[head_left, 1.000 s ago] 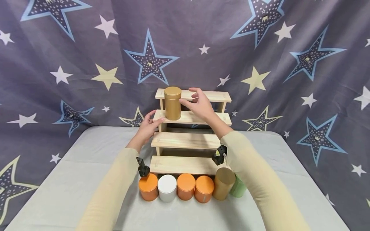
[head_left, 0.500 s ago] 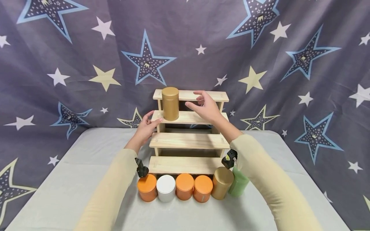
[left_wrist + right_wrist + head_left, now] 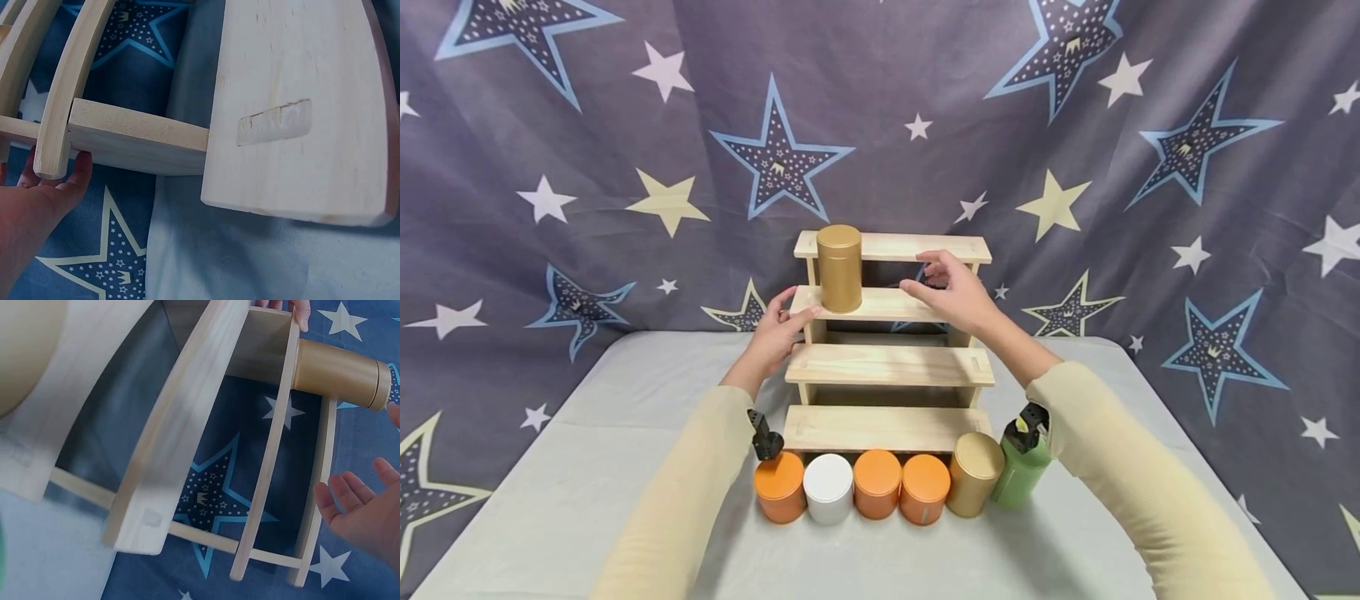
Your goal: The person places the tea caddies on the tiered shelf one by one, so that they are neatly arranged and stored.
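Observation:
A gold canister (image 3: 840,268) stands upright at the left end of the second tier from the top of a wooden tiered shelf rack (image 3: 891,365). My left hand (image 3: 772,335) grips the left end of that same tier, thumb over the board; in the left wrist view its fingers (image 3: 76,178) curl about the board's end. To the right of the canister, my right hand (image 3: 953,293) hovers before the upper tiers with nothing in it. The right wrist view has this hand (image 3: 365,503) with loosely bent fingers, apart from the canister.
In front of the rack a row of tins lines the grey cloth: an orange tin (image 3: 779,487), a white tin (image 3: 828,490), more orange ones, a second gold canister (image 3: 976,475) and a green container (image 3: 1021,473). Behind hangs a star-printed curtain (image 3: 880,108).
My right hand has let go of the gold canister and drawn away to the right and slightly down. The canister stays on its tier, and my left hand keeps its hold on the rack.

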A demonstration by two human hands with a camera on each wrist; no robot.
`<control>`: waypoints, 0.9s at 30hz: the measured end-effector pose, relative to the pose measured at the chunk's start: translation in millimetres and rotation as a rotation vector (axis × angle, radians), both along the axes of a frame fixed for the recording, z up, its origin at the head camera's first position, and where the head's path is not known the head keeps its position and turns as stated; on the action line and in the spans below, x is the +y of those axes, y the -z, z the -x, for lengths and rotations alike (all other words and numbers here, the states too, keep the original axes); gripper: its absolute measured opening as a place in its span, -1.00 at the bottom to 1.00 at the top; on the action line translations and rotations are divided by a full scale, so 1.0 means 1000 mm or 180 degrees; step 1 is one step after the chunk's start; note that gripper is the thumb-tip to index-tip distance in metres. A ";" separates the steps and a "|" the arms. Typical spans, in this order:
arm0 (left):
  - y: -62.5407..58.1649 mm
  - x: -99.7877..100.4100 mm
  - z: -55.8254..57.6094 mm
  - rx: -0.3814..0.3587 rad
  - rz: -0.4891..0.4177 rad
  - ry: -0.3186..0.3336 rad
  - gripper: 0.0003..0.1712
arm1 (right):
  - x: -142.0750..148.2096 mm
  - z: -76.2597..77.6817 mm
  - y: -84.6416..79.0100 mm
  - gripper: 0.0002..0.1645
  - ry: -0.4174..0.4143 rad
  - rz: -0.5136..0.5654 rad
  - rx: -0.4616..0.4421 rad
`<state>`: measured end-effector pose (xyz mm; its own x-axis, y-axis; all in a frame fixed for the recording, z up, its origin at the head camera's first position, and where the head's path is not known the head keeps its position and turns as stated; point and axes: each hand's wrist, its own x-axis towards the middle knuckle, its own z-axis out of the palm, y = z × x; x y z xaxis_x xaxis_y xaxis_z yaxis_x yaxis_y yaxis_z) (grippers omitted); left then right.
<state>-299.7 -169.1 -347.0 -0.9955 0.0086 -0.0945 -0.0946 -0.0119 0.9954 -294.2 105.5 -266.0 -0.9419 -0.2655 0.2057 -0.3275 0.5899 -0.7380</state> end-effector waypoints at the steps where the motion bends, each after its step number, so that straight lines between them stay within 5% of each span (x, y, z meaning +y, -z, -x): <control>1: 0.000 0.000 0.000 0.0000 0.0005 -0.0001 -0.14 | 0.002 -0.001 0.001 -0.25 0.0006 -0.0003 -0.0012; 17: 0.001 0.000 0.001 -0.0008 0.0019 0.0001 -0.14 | 0.044 -0.019 0.027 -0.24 -0.0033 -0.0108 -0.0176; 27: 0.019 -0.007 0.018 -0.0014 -0.0041 -0.0041 -0.13 | 0.068 -0.033 0.040 -0.25 -0.0115 -0.0165 -0.0200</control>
